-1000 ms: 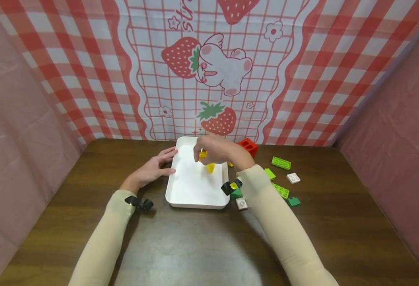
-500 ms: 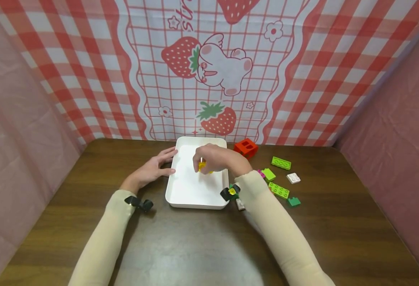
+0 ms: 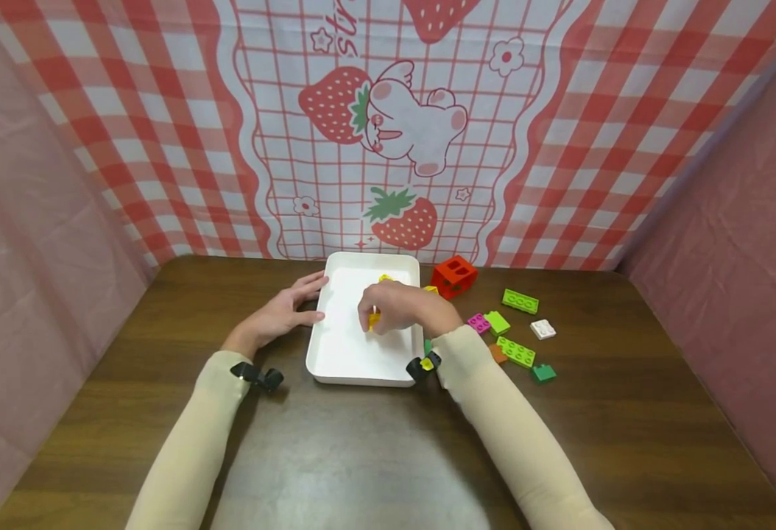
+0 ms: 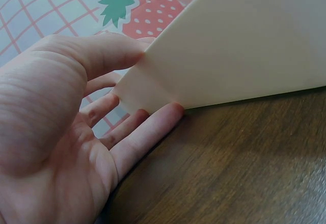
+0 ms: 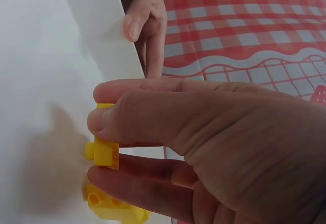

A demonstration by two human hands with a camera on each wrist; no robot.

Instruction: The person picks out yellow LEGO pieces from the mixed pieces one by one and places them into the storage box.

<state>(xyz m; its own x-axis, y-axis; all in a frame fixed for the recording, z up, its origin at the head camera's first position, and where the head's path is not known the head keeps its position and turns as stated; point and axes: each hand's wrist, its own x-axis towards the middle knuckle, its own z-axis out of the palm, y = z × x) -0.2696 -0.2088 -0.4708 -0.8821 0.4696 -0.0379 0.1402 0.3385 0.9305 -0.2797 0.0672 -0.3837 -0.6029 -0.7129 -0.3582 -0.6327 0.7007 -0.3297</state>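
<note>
Yellow building brick (image 5: pixel 106 155), pinched between the thumb and fingers of the right hand (image 3: pixel 397 305), is held at the middle of the white tray (image 3: pixel 341 353); 1 stud points left in the right wrist view. Whether it touches the tray's floor I cannot tell. Another yellow brick (image 5: pixel 114 211) lies near it in the tray, farther back. The left hand (image 3: pixel 287 309) rests against the tray's left side with loosely extended fingers on the outer wall and the thumb at the rim.

Just beyond the tray's right edge are a red hollow block (image 3: pixel 454 277) and, partly hidden, a yellow piece (image 3: pixel 431 289) and a green piece (image 3: pixel 428 344). Farther right lie 3 lime pieces (image 3: pixel 516 352), 1 magenta brick (image 3: pixel 478 324), 1 orange piece (image 3: pixel 498 354), 1 white piece (image 3: pixel 542 329) and 1 dark green piece (image 3: pixel 543 373). All sit on a brown wooden table (image 3: pixel 335 456). Behind hangs a strawberry-print cloth (image 3: pixel 282 147), with pink fabric (image 3: pixel 726 221) on 2 sides.
</note>
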